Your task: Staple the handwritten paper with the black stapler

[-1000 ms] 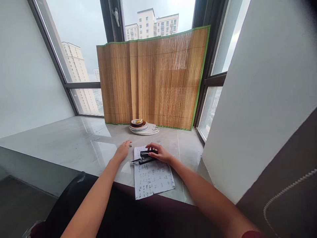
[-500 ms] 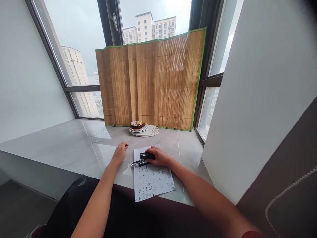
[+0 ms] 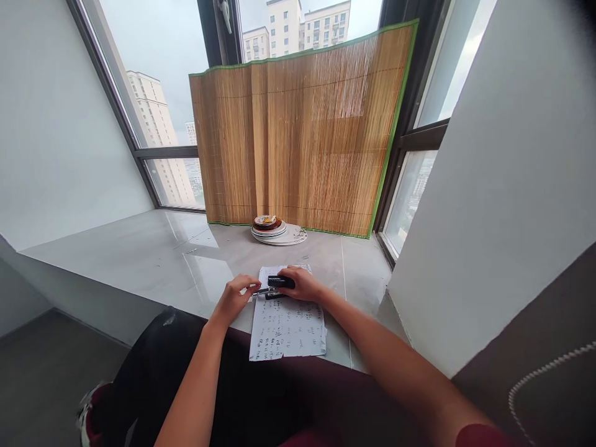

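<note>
A black stapler (image 3: 281, 282) lies over the upper part of some handwritten paper sheets (image 3: 288, 332), its silvery metal magazine sticking out to the left. My right hand (image 3: 302, 284) grips the stapler's black body from the right side. At the other end, my left hand (image 3: 236, 298) has thumb and fingers bent together around the tip of the magazine. Whether a staple strip is between those fingertips is too small to tell. The paper's lower end reaches past the front edge of the tiled sill.
Behind the paper, a stack of plates (image 3: 270, 231) stands on the grey tiled sill (image 3: 153, 248). A bamboo mat (image 3: 298, 136) with green edging leans against the window. A white wall (image 3: 507, 186) closes the right side. My legs are below the sill's front edge.
My left hand has moved right, from beside the paper to the stapler's magazine tip, and its fingers have closed there. My right hand still grips the stapler. The camera view has shifted slightly.
</note>
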Action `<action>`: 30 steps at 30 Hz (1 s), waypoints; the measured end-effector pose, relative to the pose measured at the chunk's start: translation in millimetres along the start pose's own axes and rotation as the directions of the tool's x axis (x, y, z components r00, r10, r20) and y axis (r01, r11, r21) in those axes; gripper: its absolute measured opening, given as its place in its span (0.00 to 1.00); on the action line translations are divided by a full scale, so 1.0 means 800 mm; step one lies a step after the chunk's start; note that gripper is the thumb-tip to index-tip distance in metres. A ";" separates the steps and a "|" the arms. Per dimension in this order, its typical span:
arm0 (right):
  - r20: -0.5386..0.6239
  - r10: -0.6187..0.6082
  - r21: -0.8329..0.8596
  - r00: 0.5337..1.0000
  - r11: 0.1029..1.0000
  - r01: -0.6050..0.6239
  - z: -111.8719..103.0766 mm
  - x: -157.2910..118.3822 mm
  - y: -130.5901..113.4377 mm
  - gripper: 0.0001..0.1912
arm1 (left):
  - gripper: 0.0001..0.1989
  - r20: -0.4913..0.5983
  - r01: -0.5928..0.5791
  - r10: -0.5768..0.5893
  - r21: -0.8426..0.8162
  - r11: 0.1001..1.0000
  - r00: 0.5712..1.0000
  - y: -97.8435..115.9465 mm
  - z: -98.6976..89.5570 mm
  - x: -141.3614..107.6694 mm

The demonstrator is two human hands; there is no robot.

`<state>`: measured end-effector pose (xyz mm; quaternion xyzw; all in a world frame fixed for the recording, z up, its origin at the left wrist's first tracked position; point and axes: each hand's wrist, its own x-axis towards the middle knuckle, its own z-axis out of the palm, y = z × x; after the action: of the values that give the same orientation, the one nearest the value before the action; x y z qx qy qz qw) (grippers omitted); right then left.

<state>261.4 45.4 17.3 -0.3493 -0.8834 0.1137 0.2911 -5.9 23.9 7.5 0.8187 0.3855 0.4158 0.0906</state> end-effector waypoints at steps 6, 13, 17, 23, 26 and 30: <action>0.003 -0.016 -0.014 1.000 1.000 0.016 -0.003 0.001 -0.003 0.14 | 0.07 0.074 -0.043 0.043 -0.005 0.999 0.996 0.003 -0.001 -0.001; 0.000 -0.023 -0.006 1.000 1.000 0.023 -0.003 0.001 -0.002 0.13 | 0.07 0.093 -0.074 0.072 0.008 0.997 0.993 0.002 -0.001 -0.004; 0.002 -0.029 0.000 1.000 1.000 0.029 -0.001 0.001 0.000 0.14 | 0.07 0.099 -0.098 0.096 0.007 0.995 0.990 0.002 0.000 -0.002; -0.011 -0.084 0.012 0.996 0.996 0.084 0.000 0.002 0.004 0.13 | 0.07 0.119 -0.079 0.075 0.025 0.997 0.990 0.005 -0.008 -0.004; -0.006 -0.068 0.020 0.998 0.997 0.069 -0.001 0.002 0.004 0.14 | 0.08 0.122 -0.059 0.053 0.045 0.997 0.991 0.001 -0.016 -0.010; 0.002 -0.062 0.027 0.998 0.998 0.061 -0.002 0.002 0.004 0.13 | 0.07 0.105 -0.044 0.037 0.071 0.996 0.994 -0.008 -0.021 -0.017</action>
<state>263.1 49.1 18.2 -0.3179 -0.8925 0.1168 0.2979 -27.1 15.7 7.4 0.8497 0.3785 0.3599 0.0720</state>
